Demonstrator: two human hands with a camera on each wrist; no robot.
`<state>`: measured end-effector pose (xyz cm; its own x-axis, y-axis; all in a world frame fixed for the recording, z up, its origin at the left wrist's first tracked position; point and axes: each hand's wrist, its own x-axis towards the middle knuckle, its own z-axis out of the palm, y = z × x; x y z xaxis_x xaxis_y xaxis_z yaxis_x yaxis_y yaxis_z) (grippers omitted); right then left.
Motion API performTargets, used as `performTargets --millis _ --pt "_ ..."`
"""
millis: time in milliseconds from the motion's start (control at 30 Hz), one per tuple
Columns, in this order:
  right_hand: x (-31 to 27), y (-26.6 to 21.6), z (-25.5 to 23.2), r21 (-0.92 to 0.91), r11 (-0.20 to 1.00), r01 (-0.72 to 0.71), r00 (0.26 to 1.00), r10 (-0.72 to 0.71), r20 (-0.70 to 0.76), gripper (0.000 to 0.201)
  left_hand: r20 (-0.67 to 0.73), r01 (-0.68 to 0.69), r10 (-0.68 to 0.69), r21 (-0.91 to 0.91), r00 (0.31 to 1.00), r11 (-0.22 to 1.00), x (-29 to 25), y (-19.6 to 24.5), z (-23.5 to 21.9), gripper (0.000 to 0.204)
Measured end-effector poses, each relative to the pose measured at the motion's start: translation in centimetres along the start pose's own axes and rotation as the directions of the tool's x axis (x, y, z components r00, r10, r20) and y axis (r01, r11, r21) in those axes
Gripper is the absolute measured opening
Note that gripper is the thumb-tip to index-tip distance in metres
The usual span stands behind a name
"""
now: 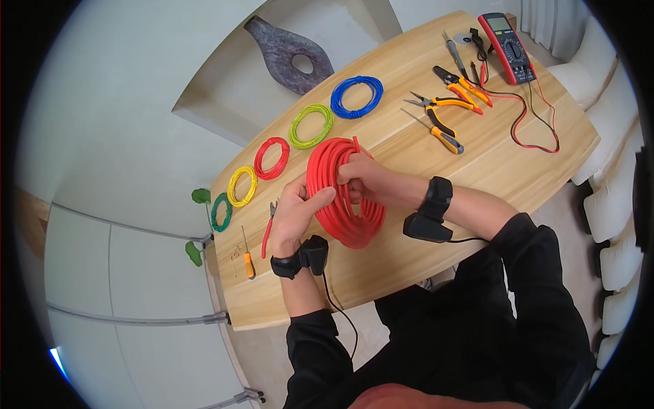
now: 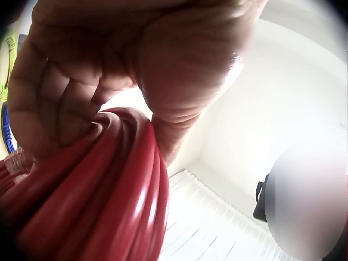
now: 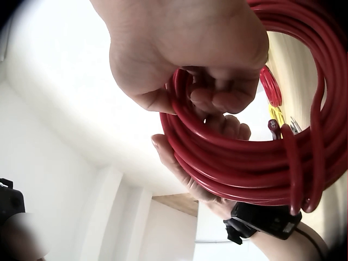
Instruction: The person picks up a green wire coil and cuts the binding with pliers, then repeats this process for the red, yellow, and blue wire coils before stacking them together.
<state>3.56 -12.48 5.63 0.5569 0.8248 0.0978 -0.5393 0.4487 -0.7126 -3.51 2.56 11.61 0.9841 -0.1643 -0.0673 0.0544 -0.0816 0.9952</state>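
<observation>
Held a thick red cable coil (image 1: 351, 230) up over the table (image 1: 252, 296), tilted and bunched between both hands, likely to keep the loops together. Gripped one side with the left hand (image 1: 293, 213), partly closed, with the thumb laid across the strands and the fingers curled behind, seemingly to bear and steady the coil. Gripped strands near the top with the right hand (image 1: 368, 178), mostly closed, with the fingers curled through the opening, apparently to get at single loops from inside. Saw red-handled pliers (image 1: 267, 235) just beside the left hand and, beyond the coil, a row of thin wire rings, from blue (image 1: 336, 101) to dark green (image 1: 214, 213), probably spaced apart to avoid tangles. Saw farther out, to the right, orange-handled pliers (image 1: 455, 102) and a multimeter (image 1: 509, 49), perhaps grouped for easy reach
</observation>
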Motion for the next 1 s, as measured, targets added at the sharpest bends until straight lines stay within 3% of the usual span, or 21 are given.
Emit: performTargets --millis 67,167,333,433,500,533,600,700,833,900,967,1000 --pt "0.1 0.2 -0.1 -0.008 1.0 0.0 1.0 0.0 -0.01 0.008 -0.044 0.023 -0.018 0.101 0.999 0.995 -0.2 0.2 0.3 0.027" --pt "0.2 0.3 -0.1 -0.021 1.0 0.008 1.0 -0.008 -0.02 0.009 -0.055 0.031 -0.025 0.114 0.998 0.993 -0.2 0.1 0.0 0.027" --pt "0.2 0.2 -0.1 0.006 1.0 0.031 0.999 -0.031 -0.03 0.011 -0.076 0.005 0.0 0.07 0.997 0.998 0.1 0.6 1.0 0.027" --pt "-0.2 -0.5 0.6 0.125 0.992 0.033 0.996 -0.022 -0.09 0.015 -0.078 0.006 -0.002 0.054 0.997 0.999 0.0 1.0 1.3 0.027" --pt "0.1 -0.7 0.6 -0.051 0.999 -0.02 0.996 0.015 -0.087 0.021 -0.091 0.011 -0.004 0.068 0.996 0.998 0.0 0.9 1.4 0.028" --pt "0.1 -0.9 0.6 -0.051 0.998 -0.022 0.996 0.017 -0.087 0.021 -0.118 -0.014 0.028 0.113 0.993 0.994 0.1 0.6 1.4 0.029" --pt "0.0 -1.4 0.6 -0.3 0.95 -0.081 0.993 0.051 -0.107 0.024 -0.143 -0.037 0.06 0.158 0.988 0.987 0.2 0.3 1.5 0.029" --pt "-0.2 -2.2 0.4 -0.358 0.926 -0.116 0.991 0.082 -0.11 0.025 -0.178 -0.062 0.106 0.24 0.978 0.969 0.2 0.3 1.7 0.029" --pt "-0.4 -3.4 0.7 -0.526 0.839 -0.138 0.984 0.056 -0.169 0.026 -0.17 0.028 0.013 0.233 0.985 0.972 0.4 0.0 1.2 0.026" --pt "-0.4 -3.5 0.6 -0.792 0.604 -0.089 0.977 -0.102 -0.187 0.026 -0.16 0.061 -0.023 0.233 0.987 0.971 0.5 -0.1 1.2 0.025" --pt "-0.7 -3.7 0.8 -0.802 0.596 -0.039 0.978 -0.144 -0.154 0.025 -0.062 0.045 -0.041 0.061 0.997 0.997 0.5 0.0 1.8 0.025" --pt "-0.8 -3.9 1.0 -0.811 0.585 0.01 0.975 -0.184 -0.121 0.024 -0.062 0.046 -0.043 0.06 0.997 0.997 0.6 -0.2 1.8 0.025"
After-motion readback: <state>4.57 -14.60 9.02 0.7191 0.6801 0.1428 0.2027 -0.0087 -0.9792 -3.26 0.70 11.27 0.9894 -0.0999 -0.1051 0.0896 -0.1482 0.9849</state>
